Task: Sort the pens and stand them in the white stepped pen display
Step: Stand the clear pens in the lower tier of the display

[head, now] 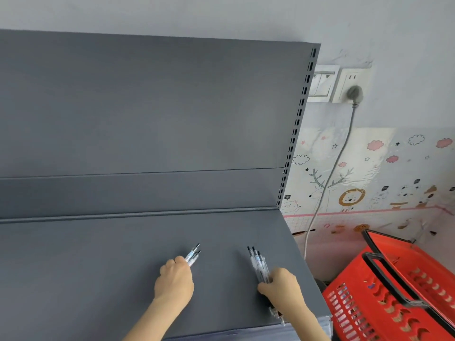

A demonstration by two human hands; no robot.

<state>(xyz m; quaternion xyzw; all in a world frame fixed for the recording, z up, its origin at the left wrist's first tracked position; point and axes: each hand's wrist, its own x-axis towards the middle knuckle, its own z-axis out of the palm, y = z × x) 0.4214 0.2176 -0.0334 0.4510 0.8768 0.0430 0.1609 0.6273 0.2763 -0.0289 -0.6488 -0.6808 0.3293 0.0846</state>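
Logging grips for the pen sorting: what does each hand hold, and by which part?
Left hand grips a small bunch of pens by their near ends; right hand grips a bigger bunch of pens around the middle.

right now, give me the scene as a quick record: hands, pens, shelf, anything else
left hand: grips a few pens, ends pointing away
right hand: grips a bunch of pens
shelf: grey, under both hands
display: not in view
basket: red, right of shelf
wall: plug with cable hanging down
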